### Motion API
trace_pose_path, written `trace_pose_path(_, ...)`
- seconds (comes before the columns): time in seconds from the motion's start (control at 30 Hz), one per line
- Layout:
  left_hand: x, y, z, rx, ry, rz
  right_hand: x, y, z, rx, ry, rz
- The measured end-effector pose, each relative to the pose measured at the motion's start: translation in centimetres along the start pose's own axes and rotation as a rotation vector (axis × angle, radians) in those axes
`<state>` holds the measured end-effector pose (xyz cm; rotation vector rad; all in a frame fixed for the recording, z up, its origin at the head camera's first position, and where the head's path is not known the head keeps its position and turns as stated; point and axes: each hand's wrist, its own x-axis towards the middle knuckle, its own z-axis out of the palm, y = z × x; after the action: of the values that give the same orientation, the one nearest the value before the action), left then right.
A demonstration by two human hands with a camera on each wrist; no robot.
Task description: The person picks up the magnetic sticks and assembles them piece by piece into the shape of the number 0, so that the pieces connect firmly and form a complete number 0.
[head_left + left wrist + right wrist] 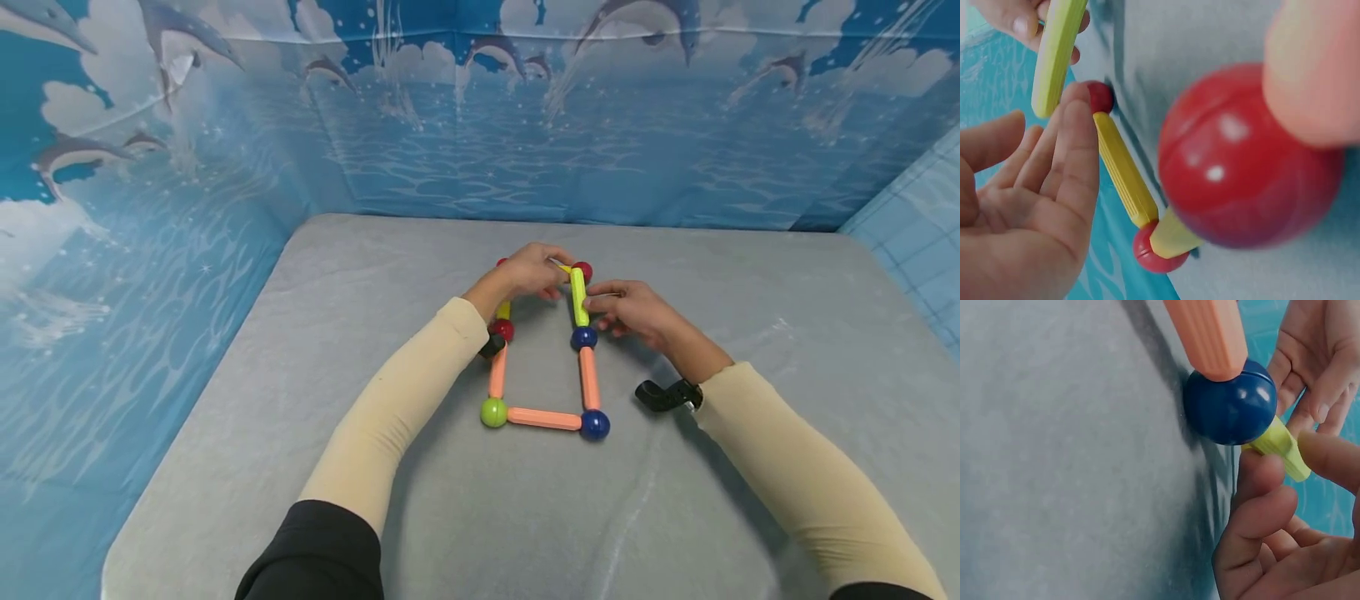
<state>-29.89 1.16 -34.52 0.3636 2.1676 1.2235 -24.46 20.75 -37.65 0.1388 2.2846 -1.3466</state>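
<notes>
Several sticks and balls form a frame on the grey surface. On its right side, a yellow-green stick (579, 297) runs from a blue ball (584, 337) toward a red ball (582, 271) at the far corner. My right hand (632, 310) pinches this stick between thumb and fingers. Its far end stands apart from the red ball (1100, 97) in the left wrist view. My left hand (534, 268) reaches over the far side, fingers extended, fingertips right at that stick end and ball. A yellow stick (1125, 169) joins this ball to another red ball (1159, 249).
Orange sticks (543, 418) with a green ball (493, 412) and a blue ball (595, 425) make the near side. Another red ball (502, 330) sits on the left side, by my left wrist. A blue dolphin-print curtain (480, 150) hangs behind the grey surface (375, 267).
</notes>
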Motion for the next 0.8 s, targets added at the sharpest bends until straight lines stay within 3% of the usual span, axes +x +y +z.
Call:
trace_pose_path(0.3,0.1,-0.3,-0.3,0.023,-0.043,0.010,0.5,0.0,0.3,-0.047,-0.001,-0.007)
trace_pose_path(0.43,-0.2,-0.7,-1.2,0.015,-0.017,0.025,0.7,0.0,0.3,-0.039,0.000,-0.003)
trace_pose_path(0.57,-1.4,-1.3,-2.7,0.026,0.032,0.055,0.8,0.1,0.1,-0.032,-0.001,0.009)
trace_pose_path(0.63,-2.1,-1.8,-3.6,0.090,0.077,0.091,0.8,0.1,0.0,-0.029,-0.002,0.012)
trace_pose_path(0.8,-3.3,-3.9,-5.4,0.379,0.222,0.140,0.7,0.1,-0.2,-0.034,-0.007,0.001)
